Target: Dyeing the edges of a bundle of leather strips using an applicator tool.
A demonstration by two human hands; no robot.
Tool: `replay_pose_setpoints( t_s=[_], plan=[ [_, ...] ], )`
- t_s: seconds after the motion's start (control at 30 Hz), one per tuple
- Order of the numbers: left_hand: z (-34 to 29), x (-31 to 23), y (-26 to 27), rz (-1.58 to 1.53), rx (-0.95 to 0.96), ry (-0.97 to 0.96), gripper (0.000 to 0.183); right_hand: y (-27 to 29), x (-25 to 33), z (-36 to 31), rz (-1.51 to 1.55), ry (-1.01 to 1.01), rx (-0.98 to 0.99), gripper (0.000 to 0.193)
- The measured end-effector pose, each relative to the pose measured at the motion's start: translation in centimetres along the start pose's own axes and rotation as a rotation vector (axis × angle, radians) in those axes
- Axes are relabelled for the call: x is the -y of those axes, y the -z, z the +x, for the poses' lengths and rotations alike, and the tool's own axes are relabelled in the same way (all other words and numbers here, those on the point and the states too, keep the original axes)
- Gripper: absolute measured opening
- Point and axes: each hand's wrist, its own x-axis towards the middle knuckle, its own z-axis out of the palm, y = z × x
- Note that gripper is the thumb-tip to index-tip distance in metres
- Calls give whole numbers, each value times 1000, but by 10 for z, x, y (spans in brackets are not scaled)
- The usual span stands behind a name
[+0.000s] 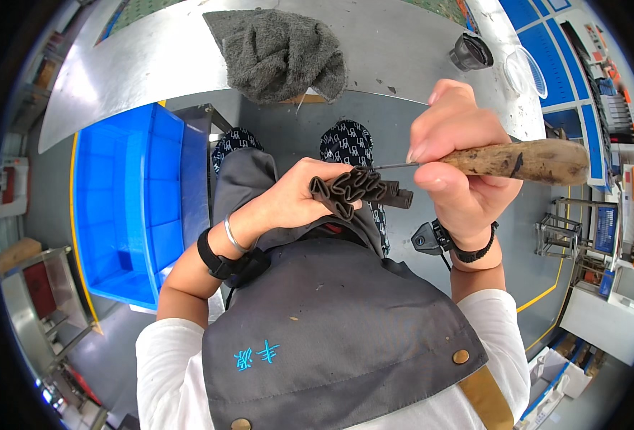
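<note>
My left hand is closed around a dark brown pleated piece whose folded edges face up; its material is hard to tell. In my right hand is an awl with a worn wooden handle, its butt pointing right. The awl's thin metal shaft runs left to the upper edge of the folds; whether its tip is inside them I cannot tell. Both hands are above my lap, in front of the grey apron.
A metal worktable spans the far side, with a crumpled grey towel hanging over its edge. A black cup-shaped part and a clear plastic container are at its right. A blue crate stands to my left.
</note>
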Motion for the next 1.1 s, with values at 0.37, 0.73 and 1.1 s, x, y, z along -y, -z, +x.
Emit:
replay_pose_setpoints(
  t_s=[0.37, 0.73, 1.1],
  plan=[
    [2, 2, 0, -34, -93, 73, 25, 13, -3, -1, 362, -114, -137, 14],
    [-5, 3, 9, 157, -222, 159, 24, 90, -81, -5, -92, -271, -695, 14],
    [-4, -5, 8, 192, -238, 139, 26, 105, -126, -13, -540, -394, -650, 22]
  ],
)
